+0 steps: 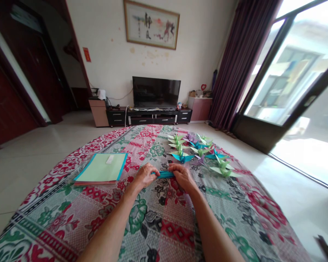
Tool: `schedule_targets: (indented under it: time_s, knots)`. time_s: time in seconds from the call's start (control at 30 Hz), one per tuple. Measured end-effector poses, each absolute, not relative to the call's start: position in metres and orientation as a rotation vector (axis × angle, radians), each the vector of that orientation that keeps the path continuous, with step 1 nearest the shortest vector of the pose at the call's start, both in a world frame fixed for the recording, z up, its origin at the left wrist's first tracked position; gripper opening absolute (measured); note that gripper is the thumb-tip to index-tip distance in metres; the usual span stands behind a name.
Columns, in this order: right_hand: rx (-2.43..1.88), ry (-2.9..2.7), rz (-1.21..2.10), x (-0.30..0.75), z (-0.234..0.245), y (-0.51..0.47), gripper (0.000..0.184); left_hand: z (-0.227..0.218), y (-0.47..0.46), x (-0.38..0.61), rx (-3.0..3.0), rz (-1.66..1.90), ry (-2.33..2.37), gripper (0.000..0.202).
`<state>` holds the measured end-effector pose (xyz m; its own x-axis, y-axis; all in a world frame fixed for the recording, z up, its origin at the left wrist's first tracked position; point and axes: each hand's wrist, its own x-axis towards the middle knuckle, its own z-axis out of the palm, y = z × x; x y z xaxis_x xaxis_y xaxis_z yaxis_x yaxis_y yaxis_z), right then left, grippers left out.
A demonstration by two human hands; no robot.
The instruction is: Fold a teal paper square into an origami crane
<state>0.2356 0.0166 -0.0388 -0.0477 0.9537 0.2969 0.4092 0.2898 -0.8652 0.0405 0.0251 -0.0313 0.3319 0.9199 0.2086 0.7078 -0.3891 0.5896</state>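
Observation:
A folded strip of blue paper (pixel 165 174) lies on the flowered tablecloth (pixel 158 225) in front of me. My left hand (pixel 145 175) pinches its left end with the fingers curled down. My right hand (pixel 182 174) presses on its right end, fingers closed over the paper. Both forearms reach in from the bottom edge. Just beyond my hands stands a group of several folded paper cranes (pixel 199 153) in green, blue and purple.
A stack of coloured paper sheets (pixel 101 169) in a clear sleeve lies on the cloth to the left. Beyond the round table are a tiled floor, a television (pixel 156 92) on a low cabinet, and a glass sliding door (pixel 295 83) at the right.

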Motion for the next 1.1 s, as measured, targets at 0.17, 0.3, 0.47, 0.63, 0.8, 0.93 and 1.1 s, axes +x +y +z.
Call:
schedule_targets:
  time_s: [0.17, 0.3, 0.47, 0.63, 0.8, 0.93, 1.1]
  knots:
    - [-1.323, -1.738, 0.617, 0.237, -0.036, 0.014, 0.029, -0.033, 0.026, 0.039, 2.205, 0.737, 1.416, 0.02]
    - [-1.334, -1.838, 0.554, 0.236, -0.033, 0.011, 0.031, -0.036, 0.027, 0.038, 2.198, 0.76, 1.397, 0.02]
    - [-1.331, -1.889, 0.546, 0.237, -0.031, 0.01, 0.032, -0.035, 0.027, 0.039, 2.185, 0.733, 1.412, 0.02]
    - [-1.373, -1.905, 0.519, 0.236, -0.029, 0.009, 0.032, -0.033, 0.026, 0.039, 2.175, 0.714, 1.428, 0.021]
    - [-1.411, -1.94, 0.477, 0.234, -0.027, 0.008, 0.031, -0.035, 0.027, 0.039, 2.172, 0.722, 1.422, 0.023]
    - [-1.448, -1.958, 0.463, 0.232, -0.021, 0.005, 0.029, -0.035, 0.027, 0.039, 2.171, 0.72, 1.432, 0.023]
    - [-1.449, -1.975, 0.432, 0.228, -0.018, 0.003, 0.021, -0.032, 0.025, 0.04, 2.181, 0.7, 1.451, 0.023]
